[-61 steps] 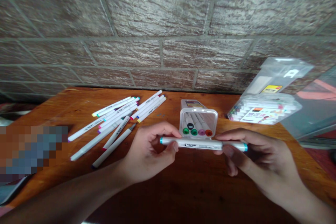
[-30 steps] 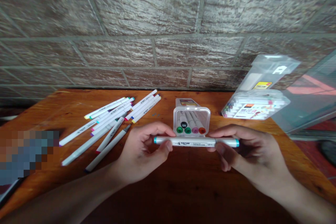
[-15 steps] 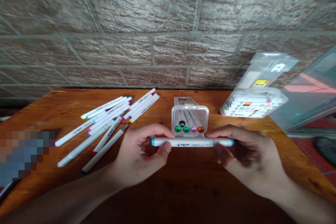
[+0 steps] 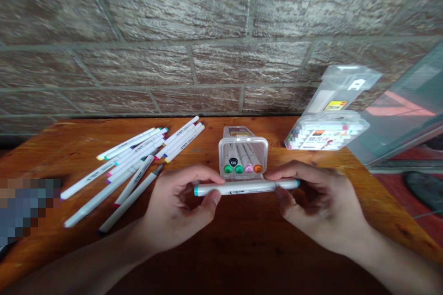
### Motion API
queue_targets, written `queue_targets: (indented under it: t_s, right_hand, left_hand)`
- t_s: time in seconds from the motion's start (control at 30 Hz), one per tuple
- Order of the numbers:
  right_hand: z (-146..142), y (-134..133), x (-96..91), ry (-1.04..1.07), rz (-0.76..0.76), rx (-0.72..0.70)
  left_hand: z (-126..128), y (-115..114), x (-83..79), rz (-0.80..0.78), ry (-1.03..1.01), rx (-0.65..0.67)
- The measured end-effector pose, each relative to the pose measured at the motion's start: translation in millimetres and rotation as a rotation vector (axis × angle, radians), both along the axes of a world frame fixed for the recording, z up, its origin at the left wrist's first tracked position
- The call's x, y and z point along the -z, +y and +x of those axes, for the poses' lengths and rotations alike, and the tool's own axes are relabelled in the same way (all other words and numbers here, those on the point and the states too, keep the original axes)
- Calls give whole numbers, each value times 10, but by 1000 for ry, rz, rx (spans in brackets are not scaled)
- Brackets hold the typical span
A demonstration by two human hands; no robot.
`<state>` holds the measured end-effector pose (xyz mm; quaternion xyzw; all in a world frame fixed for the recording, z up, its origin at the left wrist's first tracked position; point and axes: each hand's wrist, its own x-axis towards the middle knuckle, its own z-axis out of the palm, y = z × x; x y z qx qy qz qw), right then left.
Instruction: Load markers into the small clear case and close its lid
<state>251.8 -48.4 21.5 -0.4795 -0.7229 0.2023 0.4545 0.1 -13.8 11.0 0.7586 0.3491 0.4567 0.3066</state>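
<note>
The left hand (image 4: 178, 207) and right hand (image 4: 321, 205) pinch a white marker (image 4: 247, 188). Just behind it, a clear box (image 4: 265, 156) holds more markers (image 4: 248, 167).

White marker (image 4: 247, 188) now aslant; right end higher

light: dim, cool, uneven, source cannot be told | wall (image 4: 221, 14): patchy glossy sheen | bench (image 4: 242, 244): front in deep shadow, back lighter | right case (image 4: 328, 124): whitish glare on clear plastic | pen (image 4: 242, 188): lettering soft | edges: wide-angle stretch, mortar lines (image 4: 101, 7) slanting | far left: blocky pixelated patch (image 4: 26, 209)
</note>
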Motion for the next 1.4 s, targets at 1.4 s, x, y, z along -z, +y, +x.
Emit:
queue_targets:
  t_s: [1.4]
  right_hand:
    - [-26, -9, 1, 92, -82, -78]
  left_hand:
    - [-10, 14, -47, -105, -36, -12]
